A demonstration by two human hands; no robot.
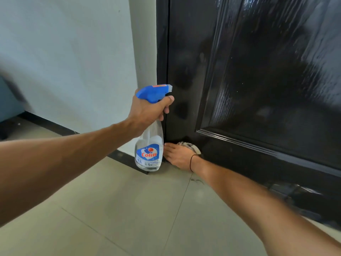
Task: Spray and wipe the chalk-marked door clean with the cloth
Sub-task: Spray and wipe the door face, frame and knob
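Pale room corner.
Met pale wall with beige tiled floor along dark skirting; grey-blue furniture blurred at left edge.

pale wall | beige tiled floor | dark skirting | blue-grey furniture, far left

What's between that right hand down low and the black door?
A bunched cloth lies between the right hand and the door, pressed against its bottom corner, as the head view shows.
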